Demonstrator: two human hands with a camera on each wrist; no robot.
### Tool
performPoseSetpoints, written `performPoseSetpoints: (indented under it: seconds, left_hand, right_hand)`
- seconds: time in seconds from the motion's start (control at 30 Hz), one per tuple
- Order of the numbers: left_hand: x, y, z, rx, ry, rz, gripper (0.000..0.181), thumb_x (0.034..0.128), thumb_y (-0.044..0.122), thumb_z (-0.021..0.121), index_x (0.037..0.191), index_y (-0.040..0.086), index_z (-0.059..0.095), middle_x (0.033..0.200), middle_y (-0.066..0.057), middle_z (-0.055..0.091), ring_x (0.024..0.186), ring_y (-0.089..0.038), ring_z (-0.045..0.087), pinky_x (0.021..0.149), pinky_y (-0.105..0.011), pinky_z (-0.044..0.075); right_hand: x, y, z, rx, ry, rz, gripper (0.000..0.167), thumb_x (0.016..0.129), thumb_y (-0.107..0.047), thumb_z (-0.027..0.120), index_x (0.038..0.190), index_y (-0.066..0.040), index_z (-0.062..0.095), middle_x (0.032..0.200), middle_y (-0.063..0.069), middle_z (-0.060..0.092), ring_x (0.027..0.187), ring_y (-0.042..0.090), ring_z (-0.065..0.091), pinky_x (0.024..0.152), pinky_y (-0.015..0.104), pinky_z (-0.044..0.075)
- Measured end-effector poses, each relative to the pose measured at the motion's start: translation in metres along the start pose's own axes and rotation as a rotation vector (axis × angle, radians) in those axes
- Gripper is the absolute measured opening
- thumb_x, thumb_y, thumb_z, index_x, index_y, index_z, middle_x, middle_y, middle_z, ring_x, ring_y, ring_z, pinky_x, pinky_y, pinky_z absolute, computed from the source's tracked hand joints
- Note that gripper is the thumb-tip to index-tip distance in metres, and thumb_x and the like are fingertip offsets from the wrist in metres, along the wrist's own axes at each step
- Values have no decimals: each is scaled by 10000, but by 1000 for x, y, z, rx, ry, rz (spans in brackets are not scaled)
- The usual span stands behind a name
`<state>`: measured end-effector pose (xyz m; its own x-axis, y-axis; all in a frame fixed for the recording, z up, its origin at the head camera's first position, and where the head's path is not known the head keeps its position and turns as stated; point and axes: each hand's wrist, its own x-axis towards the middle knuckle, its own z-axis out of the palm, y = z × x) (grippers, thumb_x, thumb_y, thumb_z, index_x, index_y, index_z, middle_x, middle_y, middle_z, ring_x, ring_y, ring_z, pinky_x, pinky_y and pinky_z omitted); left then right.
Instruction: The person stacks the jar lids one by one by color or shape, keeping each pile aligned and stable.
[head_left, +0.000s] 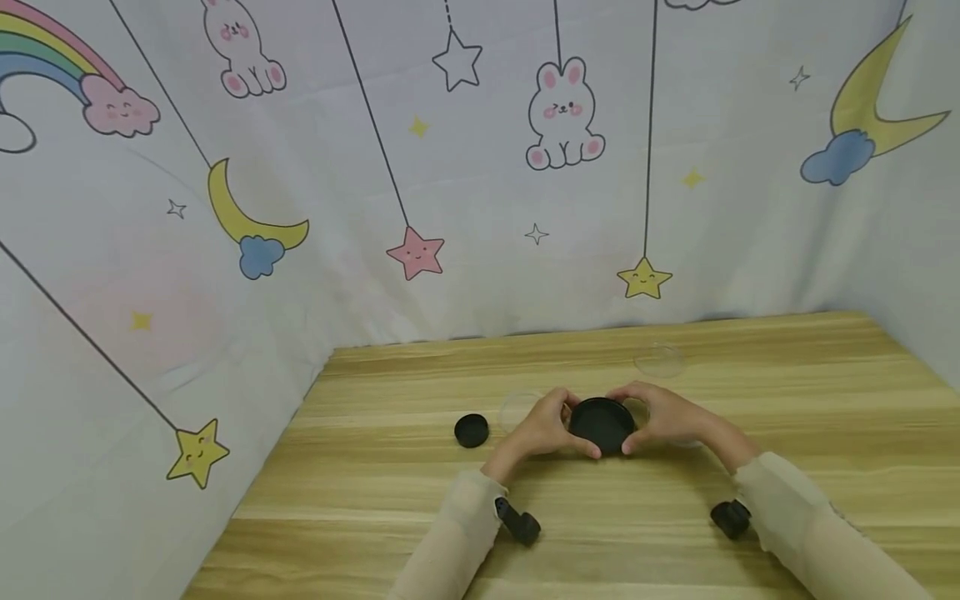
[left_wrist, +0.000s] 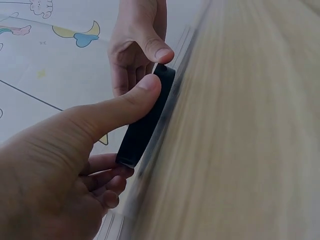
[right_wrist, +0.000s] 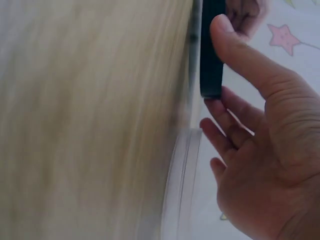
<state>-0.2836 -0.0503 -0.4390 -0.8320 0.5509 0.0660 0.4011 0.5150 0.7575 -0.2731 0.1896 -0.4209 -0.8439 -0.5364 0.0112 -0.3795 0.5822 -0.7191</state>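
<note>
Fingers of the left hand (head_left: 546,423) and right hand (head_left: 666,411), working at one wood-grain tabletop (head_left: 345,517), are curling around a large black round dish (head_left: 602,426), gripping its edge from nine and three o'clock. Around this dish, at least two see-through pieces are lying: one clear disc (head_left: 514,410) near ten o'clock, another clear disc (head_left: 660,360) near one. One small black round dish (head_left: 471,432), shallow and smooth, is sitting at nine o'clock.

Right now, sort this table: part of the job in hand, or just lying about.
Job in hand:
large black dish, held by left hand and right hand

Apparently lying about:
small black dish
clear round piece near left hand
clear round piece farther back
clear round piece under right hand
</note>
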Motion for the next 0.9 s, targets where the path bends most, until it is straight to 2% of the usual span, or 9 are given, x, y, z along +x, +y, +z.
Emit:
performPoseSetpoints:
  seconds: [0.23,0.4,0.57,0.9]
  left_hand:
    - [1,0,3,80,3,39,701,683,284,902,1238,31,554,1168,-97,586,894,-76,455,799,-177,411]
    - [-1,-1,4,135,22,50,708,685,333,896,1240,42,567,1204,-84,584,1012,-102,496,898,-212,431]
    - [-1,0,3,194,25,37,720,690,375,886,1254,53,577,1184,-54,553,1048,-119,482,931,-229,431]
    - [-3,1,-1,153,7,29,785,690,321,894,1330,12,560,1127,-83,535,996,-117,463,896,-204,420]
  right_hand:
    - [0,9,0,-15,-7,-13,848,701,-288,881,1369,52,484,1398,268,498,1334,481,405,1070,641,322]
    - [0,11,0,-27,-5,-22,848,701,-320,878,1368,39,496,1397,263,508,1332,479,408,1067,638,325]
    - [1,12,0,-46,-2,-37,838,701,-333,876,1359,34,510,1382,260,522,1316,478,421,1057,633,338]
    - [3,16,1,-41,-12,-62,845,708,-334,870,1366,44,499,1387,258,523,1323,471,424,1065,630,333]
